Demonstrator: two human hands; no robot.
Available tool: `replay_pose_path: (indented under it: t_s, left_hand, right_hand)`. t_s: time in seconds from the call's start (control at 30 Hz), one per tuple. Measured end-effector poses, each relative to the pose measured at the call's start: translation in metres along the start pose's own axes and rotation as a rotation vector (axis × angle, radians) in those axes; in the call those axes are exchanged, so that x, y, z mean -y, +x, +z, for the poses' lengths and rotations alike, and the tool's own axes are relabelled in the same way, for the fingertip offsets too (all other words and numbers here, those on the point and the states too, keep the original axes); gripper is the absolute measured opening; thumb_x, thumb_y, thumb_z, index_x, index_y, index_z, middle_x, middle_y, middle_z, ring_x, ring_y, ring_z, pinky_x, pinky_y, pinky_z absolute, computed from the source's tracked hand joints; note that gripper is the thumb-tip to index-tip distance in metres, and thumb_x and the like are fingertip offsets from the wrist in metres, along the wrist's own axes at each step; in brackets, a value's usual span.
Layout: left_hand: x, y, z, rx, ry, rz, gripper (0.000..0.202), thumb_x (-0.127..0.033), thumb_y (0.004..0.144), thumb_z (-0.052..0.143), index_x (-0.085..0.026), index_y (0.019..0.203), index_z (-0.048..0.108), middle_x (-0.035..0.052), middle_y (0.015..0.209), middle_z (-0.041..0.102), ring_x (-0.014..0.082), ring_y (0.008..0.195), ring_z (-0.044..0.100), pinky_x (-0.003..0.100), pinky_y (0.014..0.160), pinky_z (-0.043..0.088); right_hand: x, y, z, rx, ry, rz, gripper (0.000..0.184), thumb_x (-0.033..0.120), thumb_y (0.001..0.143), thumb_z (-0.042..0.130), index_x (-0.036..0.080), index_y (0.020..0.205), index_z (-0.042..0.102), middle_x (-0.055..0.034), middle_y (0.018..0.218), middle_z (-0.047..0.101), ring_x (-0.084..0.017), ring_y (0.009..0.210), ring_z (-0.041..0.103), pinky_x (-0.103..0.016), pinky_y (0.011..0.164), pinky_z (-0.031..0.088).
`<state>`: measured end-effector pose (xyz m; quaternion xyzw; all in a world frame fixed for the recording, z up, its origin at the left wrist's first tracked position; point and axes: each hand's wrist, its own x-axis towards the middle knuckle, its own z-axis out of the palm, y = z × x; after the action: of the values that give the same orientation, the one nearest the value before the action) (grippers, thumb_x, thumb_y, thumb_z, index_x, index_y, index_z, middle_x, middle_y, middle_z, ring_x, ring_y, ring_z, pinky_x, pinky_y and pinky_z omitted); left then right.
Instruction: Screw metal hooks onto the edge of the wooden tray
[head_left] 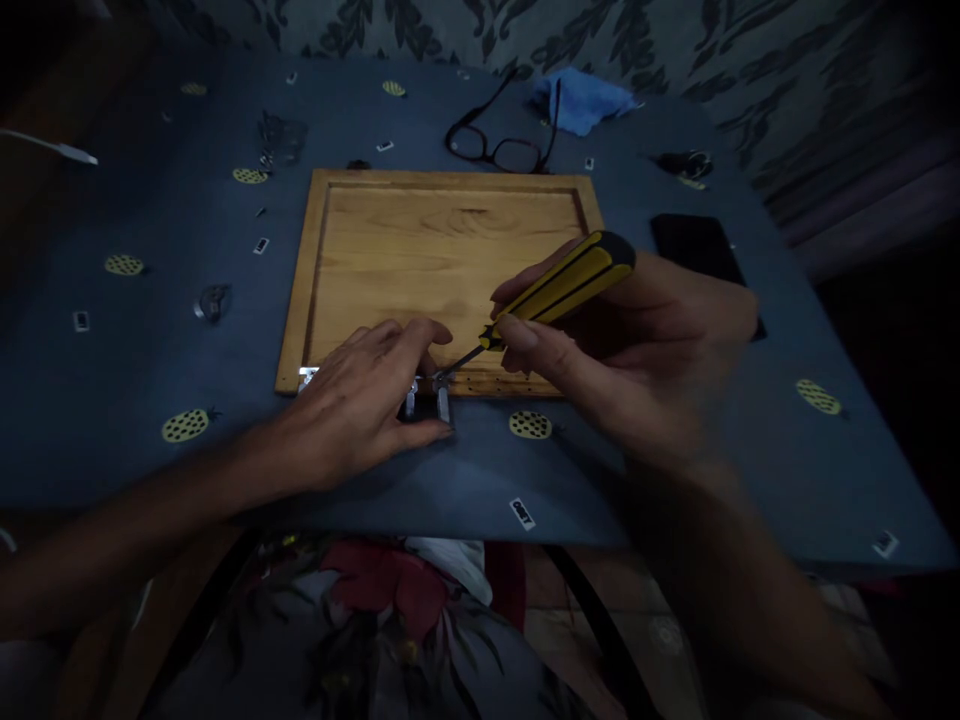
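Observation:
A framed wooden panel (420, 265) lies flat on the table, its recessed side up. My right hand (637, 350) grips a screwdriver (566, 285) by its yellow and black handle. Its thin shaft slants down to the left, and the tip meets a small metal fitting (442, 400) at the panel's near edge. Curled over that edge, my left hand (367, 400) has thumb and forefinger around the fitting, which has two prongs sticking out toward me. My palm and fingers hide the rest of it. Small dark holes run along the near rail to the right of the fitting.
Behind the panel lie eyeglasses (495, 150) and a blue cloth (589, 100). A black phone (697, 245) is partly behind my right hand. Small metal pieces (214, 302) and a clear plastic bag (283, 135) lie left. A white cable (75, 152) reaches in at far left.

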<state>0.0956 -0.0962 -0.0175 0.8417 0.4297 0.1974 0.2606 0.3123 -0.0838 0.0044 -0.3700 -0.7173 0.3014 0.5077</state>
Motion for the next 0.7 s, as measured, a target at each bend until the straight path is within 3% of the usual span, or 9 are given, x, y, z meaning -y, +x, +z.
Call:
replay_pose_path:
  t_s: [0.23, 0.47, 0.57, 0.7]
  left_hand:
    - [0.001, -0.001, 0.001, -0.009, 0.015, 0.012, 0.055, -0.033, 0.080, 0.080, -0.023, 0.126, 0.051, 0.0064, 0.115, 0.067, 0.0285, 0.107, 0.066, 0.043, 0.092, 0.054]
    - [-0.002, 0.000, 0.000, 0.001, 0.044, -0.007, 0.053, -0.030, 0.080, 0.081, -0.022, 0.123, 0.051, 0.0070, 0.117, 0.067, 0.0279, 0.107, 0.067, 0.041, 0.091, 0.054]
    - [-0.001, -0.001, 0.000, -0.005, 0.052, 0.005, 0.056, -0.030, 0.080, 0.082, -0.021, 0.126, 0.051, 0.0070, 0.116, 0.067, 0.0280, 0.108, 0.066, 0.040, 0.090, 0.054]
    - [0.000, -0.002, 0.001, -0.016, 0.063, 0.031, 0.061, -0.030, 0.080, 0.082, -0.020, 0.130, 0.049, 0.0075, 0.121, 0.066, 0.0270, 0.111, 0.066, 0.040, 0.092, 0.053]
  right_hand:
    - [0.005, 0.001, 0.001, 0.001, 0.001, 0.022, 0.016, 0.036, 0.079, 0.088, 0.030, 0.086, 0.076, 0.0024, 0.077, 0.069, -0.015, 0.062, 0.063, -0.031, 0.054, 0.055]
    - [0.002, 0.003, -0.001, 0.090, 0.074, 0.010, 0.022, 0.039, 0.073, 0.092, 0.033, 0.087, 0.076, 0.0019, 0.077, 0.074, -0.022, 0.067, 0.070, -0.036, 0.054, 0.060]
    - [0.000, 0.002, 0.004, 0.014, 0.042, -0.063, 0.023, 0.034, 0.071, 0.093, 0.032, 0.079, 0.072, 0.0038, 0.067, 0.068, -0.020, 0.058, 0.065, -0.036, 0.050, 0.055]
    - [0.002, 0.001, 0.012, -0.204, -0.010, -0.143, 0.027, 0.031, 0.071, 0.094, 0.029, 0.074, 0.066, 0.0053, 0.064, 0.061, -0.016, 0.052, 0.059, -0.032, 0.044, 0.049]
